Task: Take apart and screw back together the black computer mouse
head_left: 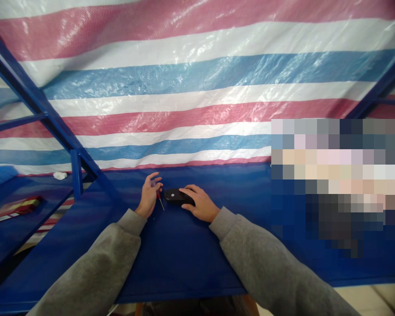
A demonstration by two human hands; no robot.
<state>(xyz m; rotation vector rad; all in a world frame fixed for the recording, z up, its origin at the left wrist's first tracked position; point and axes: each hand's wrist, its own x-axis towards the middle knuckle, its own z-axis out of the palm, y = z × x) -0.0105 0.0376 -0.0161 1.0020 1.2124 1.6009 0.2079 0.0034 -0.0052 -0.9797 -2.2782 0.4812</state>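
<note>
My left hand (148, 196) is closed around a small screwdriver (158, 195) with a red and clear handle. Its thin metal shaft points down toward the blue table. Just to the right lies a black computer mouse (174, 196) with a pale round spot on its upper face. My right hand (200, 202) grips the mouse's right end, thumb on the near side and fingers over the far side. The screwdriver tip appears apart from the mouse. A tiny dark speck rests on the table near my left wrist, too small to name.
The blue table (184, 259) runs beneath both arms. Behind it hangs a striped plastic sheet (184, 109). Blue metal bars (52, 114) slant at the left, beyond which a red package (16, 208) lies on another surface. A pixelated block hides the right side.
</note>
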